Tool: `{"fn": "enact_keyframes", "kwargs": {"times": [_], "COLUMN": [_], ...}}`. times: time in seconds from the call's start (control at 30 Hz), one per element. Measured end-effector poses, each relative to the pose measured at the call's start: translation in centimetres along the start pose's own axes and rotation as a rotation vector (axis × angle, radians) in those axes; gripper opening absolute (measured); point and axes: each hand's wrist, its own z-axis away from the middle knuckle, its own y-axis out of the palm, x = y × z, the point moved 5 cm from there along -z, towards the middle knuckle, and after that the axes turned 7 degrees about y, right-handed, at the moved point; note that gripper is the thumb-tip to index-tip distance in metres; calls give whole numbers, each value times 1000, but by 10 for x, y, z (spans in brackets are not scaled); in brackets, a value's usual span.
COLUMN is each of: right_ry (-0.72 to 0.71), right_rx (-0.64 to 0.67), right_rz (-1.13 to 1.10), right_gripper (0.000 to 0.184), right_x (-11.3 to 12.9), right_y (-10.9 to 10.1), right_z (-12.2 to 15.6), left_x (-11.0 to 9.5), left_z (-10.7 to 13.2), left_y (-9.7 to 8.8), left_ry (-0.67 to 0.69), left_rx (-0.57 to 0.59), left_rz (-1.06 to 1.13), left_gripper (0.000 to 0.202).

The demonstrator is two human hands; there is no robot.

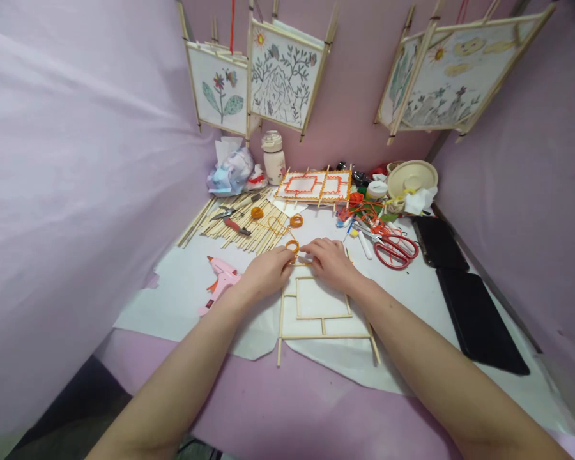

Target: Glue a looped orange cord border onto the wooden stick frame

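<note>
A frame of thin wooden sticks (322,335) with a smaller stick rectangle inside it lies flat on the white paper before me. My left hand (272,267) is at its far left corner, thumb and fingertips closed on orange cord (292,245). Just to the right, my right hand (331,260) curls over the frame's far bar, its fingertips pinched at the same cord; the exact grip is partly hidden. A loop of cord shows between the hands, and a strand runs back to a small orange coil (296,221).
Left are a pink glue gun (224,280), pruning shears (234,225) and many loose sticks (249,235). Right are red-handled scissors (397,250) and two black flat objects (479,313). Behind stand a decorated frame (314,185) and a bottle (273,158); picture lanterns (287,76) hang above.
</note>
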Motion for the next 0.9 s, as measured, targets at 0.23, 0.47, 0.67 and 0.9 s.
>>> {"fn": "enact_keyframes", "kwargs": {"times": [0.23,0.47,0.67,0.9], "right_ry": [-95,-111,-8,194], "right_rx": [87,117,72,67], "right_rz": [36,47,-40,-40], "right_gripper": [51,44,31,26], "right_x": [7,6,0,-13], "right_y": [2,6,3,-13], "right_z": [3,2,0,-27], "left_x": [-10,-7,2,0], "left_z": [3,5,6,8], "left_y": [8,11,0,3], "left_ry": [-3,20,-44,14], "left_rx": [40,70,20,21], "left_rz": [-35,-77,55,89], "left_gripper": [13,22,18,21]}}
